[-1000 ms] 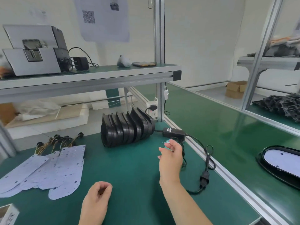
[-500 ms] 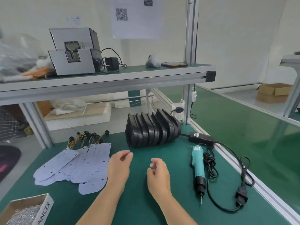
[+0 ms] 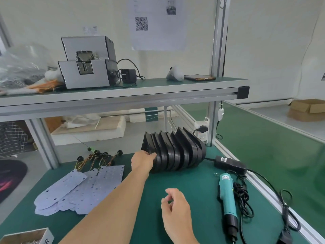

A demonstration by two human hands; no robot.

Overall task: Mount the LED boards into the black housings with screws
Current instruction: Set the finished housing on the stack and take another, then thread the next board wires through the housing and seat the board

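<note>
While the left hand (image 3: 143, 162) grips the housings (image 3: 175, 152), the right hand (image 3: 175, 212) curls empty near screwdriver (image 3: 226, 196)

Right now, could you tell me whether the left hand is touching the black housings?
Touching. The head view shows the left hand gripping the left end of the black housings, with no gap.

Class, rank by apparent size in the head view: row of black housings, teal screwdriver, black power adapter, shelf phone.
1. row of black housings
2. teal screwdriver
3. black power adapter and phone: alike, phone farther; unranked.
</note>
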